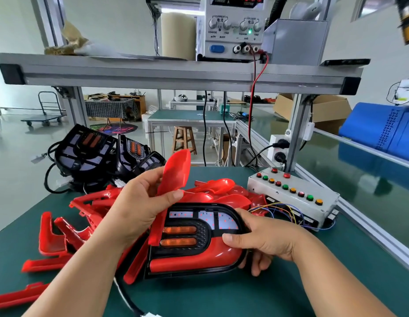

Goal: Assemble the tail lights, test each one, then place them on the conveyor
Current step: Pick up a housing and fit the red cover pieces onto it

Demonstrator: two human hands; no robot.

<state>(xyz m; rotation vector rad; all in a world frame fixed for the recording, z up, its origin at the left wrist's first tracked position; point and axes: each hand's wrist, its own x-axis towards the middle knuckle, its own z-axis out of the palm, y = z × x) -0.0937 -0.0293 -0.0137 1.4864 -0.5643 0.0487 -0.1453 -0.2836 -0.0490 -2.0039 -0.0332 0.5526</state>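
Holding tail light (194, 241) (right hand (265, 243)), left hand (139, 207) gripping red lens (173, 177)

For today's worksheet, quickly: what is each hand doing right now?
Left hand: closed on a red lens cover, held over the tail light.
Right hand: closed on the tail light housing at its right end.

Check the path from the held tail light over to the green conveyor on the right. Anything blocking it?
Yes. The button test box sits on the mat between the tail light and the conveyor, with its loose wires beside the right hand. The aluminium rail also edges the belt. The left hand holds a red lens.
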